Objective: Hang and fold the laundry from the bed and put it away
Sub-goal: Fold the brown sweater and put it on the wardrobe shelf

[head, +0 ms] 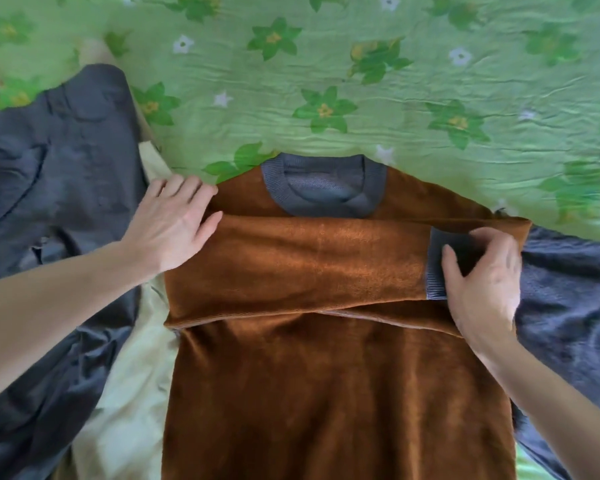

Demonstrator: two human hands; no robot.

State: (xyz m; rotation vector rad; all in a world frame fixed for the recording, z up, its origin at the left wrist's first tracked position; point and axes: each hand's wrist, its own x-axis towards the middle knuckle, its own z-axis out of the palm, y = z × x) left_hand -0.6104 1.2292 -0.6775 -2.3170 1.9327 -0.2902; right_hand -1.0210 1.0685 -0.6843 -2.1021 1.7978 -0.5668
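Plainly, we are reading no brand, label or writing anywhere on these clothes. We are counting one brown sweater (291,393) with a grey ribbed collar (326,188), lying flat and face up on the green flowered bedsheet (395,81), its neck pointing away from us. One sleeve (291,265) is lying folded straight across the chest, its grey cuff (440,268) ending at the sweater's right edge. We are counting three other garments around it: one dark grey garment (49,168) bunched at the left, one pale yellow-green cloth (132,393) lying between that and the sweater, and one blue-grey knit garment (575,306) at the right, partly under the sweater's edge. We are reaching in with two bare forearms from the bottom corners. Our left hand (174,223) is lying palm down with straight, slightly spread fingers, pressing on the sweater's left shoulder where the sleeve is folding over. Our right hand (482,282) is pinching the cuff, thumb on top of the ribbing and curled fingers around its far end.
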